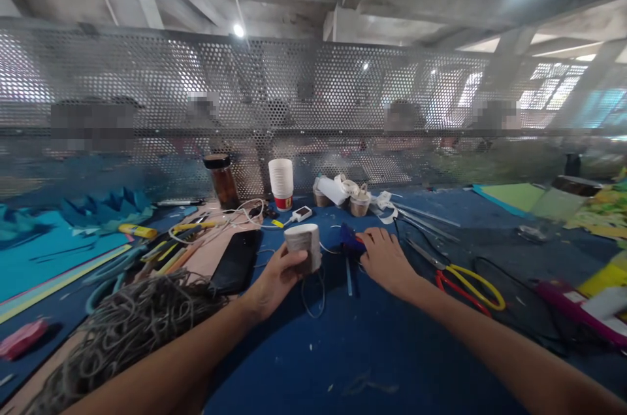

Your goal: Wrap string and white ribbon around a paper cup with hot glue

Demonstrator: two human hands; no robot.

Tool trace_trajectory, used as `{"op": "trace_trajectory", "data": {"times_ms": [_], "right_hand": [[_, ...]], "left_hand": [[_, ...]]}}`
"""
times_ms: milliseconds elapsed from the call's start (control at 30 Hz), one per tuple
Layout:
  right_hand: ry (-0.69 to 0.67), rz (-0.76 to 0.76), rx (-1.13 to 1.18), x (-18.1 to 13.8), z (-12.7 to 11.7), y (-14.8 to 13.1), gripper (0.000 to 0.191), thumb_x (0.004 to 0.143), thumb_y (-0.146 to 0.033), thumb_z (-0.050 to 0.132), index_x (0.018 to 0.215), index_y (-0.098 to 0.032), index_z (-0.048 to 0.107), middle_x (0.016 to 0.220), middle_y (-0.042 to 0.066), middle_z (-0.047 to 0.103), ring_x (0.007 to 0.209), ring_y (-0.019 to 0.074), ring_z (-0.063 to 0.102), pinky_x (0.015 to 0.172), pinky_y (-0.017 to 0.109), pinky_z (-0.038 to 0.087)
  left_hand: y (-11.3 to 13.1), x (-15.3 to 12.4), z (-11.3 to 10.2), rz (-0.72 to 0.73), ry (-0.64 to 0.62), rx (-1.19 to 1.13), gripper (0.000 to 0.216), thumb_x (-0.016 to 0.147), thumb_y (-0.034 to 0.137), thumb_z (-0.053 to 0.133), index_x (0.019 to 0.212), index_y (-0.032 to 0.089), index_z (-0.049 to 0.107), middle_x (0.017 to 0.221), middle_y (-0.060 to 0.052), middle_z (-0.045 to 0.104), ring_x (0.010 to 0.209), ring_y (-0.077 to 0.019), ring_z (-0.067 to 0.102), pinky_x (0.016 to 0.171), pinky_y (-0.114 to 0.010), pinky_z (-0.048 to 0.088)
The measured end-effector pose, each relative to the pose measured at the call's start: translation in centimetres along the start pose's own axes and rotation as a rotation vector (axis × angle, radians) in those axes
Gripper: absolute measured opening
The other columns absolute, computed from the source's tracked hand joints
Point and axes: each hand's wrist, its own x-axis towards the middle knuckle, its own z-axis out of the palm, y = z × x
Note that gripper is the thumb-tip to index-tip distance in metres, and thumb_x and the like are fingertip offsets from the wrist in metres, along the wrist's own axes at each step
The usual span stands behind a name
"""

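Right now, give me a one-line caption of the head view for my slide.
Left hand grips a cord-wrapped cup while right hand rests on a blue glue gun, beside yellow-and-red scissors.

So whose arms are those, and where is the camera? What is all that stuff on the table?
Those arms belong to one person, no machine. The camera sits on that person's head and looks down, so you see what they see. The left hand grips a small grey cup. The right hand rests on a blue tool, maybe a glue gun. On the blue table lie scissors with yellow and red handles, a stack of white cups, a black phone and a heap of grey cord. Behind stands a metal screen full of holes.
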Motion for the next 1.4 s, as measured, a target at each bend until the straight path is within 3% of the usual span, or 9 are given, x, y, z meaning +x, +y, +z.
{"op": "trace_trajectory", "data": {"times_ms": [67, 133, 233, 367, 633, 967, 1133, 1400], "right_hand": [[0.069, -0.029, 0.171, 0.2, -1.4, -1.3, 0.023, 0.097, -0.021, 0.052, 0.115, -0.018, 0.065, 0.121, 0.013, 0.064, 0.116, 0.0300, 0.057, 0.099, 0.044, 0.041], [0.010, -0.106, 0.454, 0.5, -2.6, -3.0, 0.016, 0.100, -0.033, 0.056, 0.108, -0.021, 0.064, 0.109, 0.007, 0.068, 0.102, 0.0230, 0.063, 0.093, 0.039, 0.046], [-0.025, -0.152, 0.714, 1.2, -3.4, -5.8, 0.028, 0.091, -0.043, 0.072, 0.106, -0.021, 0.061, 0.107, 0.005, 0.069, 0.097, 0.0198, 0.065, 0.087, 0.034, 0.050], [0.016, -0.105, 0.801, 1.9, -2.8, -7.4, 0.019, 0.089, -0.031, 0.075, 0.096, -0.020, 0.061, 0.098, 0.002, 0.068, 0.093, 0.0178, 0.064, 0.083, 0.032, 0.050], [0.012, -0.073, 0.914, 1.7, -2.9, -6.4, 0.003, 0.091, -0.020, 0.065, 0.091, -0.020, 0.062, 0.092, 0.001, 0.067, 0.089, 0.0167, 0.063, 0.085, 0.032, 0.050], [-0.098, 0.075, 1.162, 2.3, -2.2, -5.7, 0.007, 0.088, -0.020, 0.064, 0.095, -0.019, 0.065, 0.086, 0.001, 0.070, 0.082, 0.0159, 0.066, 0.078, 0.031, 0.052], [-0.133, 0.113, 1.285, 2.3, -2.2, -5.7, 0.012, 0.091, -0.032, 0.067, 0.092, -0.020, 0.066, 0.084, 0.001, 0.071, 0.080, 0.0168, 0.068, 0.079, 0.033, 0.053], [-0.103, 0.144, 1.328, 2.3, -2.4, -6.1, 0.014, 0.092, -0.034, 0.067, 0.087, -0.020, 0.065, 0.084, 0.003, 0.072, 0.080, 0.0175, 0.068, 0.080, 0.035, 0.053]], "left_hand": [[0.1, 0.0, 0.3, 0.010, 0.004, 0.004, 0.063, 0.078, 0.025, 0.081, 0.137, 0.022, 0.059, 0.120, -0.009, 0.073, 0.108, -0.0260, 0.069, 0.095, -0.038, 0.052], [0.1, 0.1, 0.4, 0.020, -0.011, -0.005, 0.066, 0.078, 0.026, 0.083, 0.139, 0.023, 0.057, 0.123, -0.009, 0.072, 0.109, -0.0259, 0.068, 0.097, -0.039, 0.051], [0.0, 0.1, 0.4, 0.029, -0.047, -0.019, 0.068, 0.078, 0.029, 0.084, 0.140, 0.023, 0.057, 0.126, -0.011, 0.071, 0.114, -0.0284, 0.067, 0.095, -0.039, 0.051], [-0.2, -0.1, 0.1, 0.027, -0.091, -0.037, 0.068, 0.081, 0.026, 0.082, 0.143, 0.024, 0.054, 0.132, -0.013, 0.068, 0.122, -0.0306, 0.063, 0.099, -0.040, 0.049], [-0.7, 0.1, -0.1, -0.029, -0.123, -0.065, 0.062, 0.085, 0.024, 0.077, 0.142, 0.022, 0.055, 0.129, -0.012, 0.070, 0.114, -0.0276, 0.066, 0.104, -0.043, 0.048], [-0.9, 0.0, -0.8, -0.062, -0.175, -0.054, 0.037, 0.089, 0.025, 0.067, 0.125, 0.016, 0.070, 0.123, -0.012, 0.072, 0.110, -0.0262, 0.065, 0.101, -0.043, 0.050], [-1.0, 0.0, -0.7, -0.073, -0.145, -0.018, 0.037, 0.088, 0.027, 0.069, 0.123, 0.018, 0.071, 0.124, -0.012, 0.072, 0.112, -0.0284, 0.063, 0.102, -0.047, 0.050], [-0.6, -0.1, 0.3, -0.061, -0.089, 0.106, 0.037, 0.082, 0.034, 0.081, 0.113, 0.017, 0.074, 0.109, -0.010, 0.071, 0.097, -0.0221, 0.065, 0.088, -0.035, 0.052]]}}
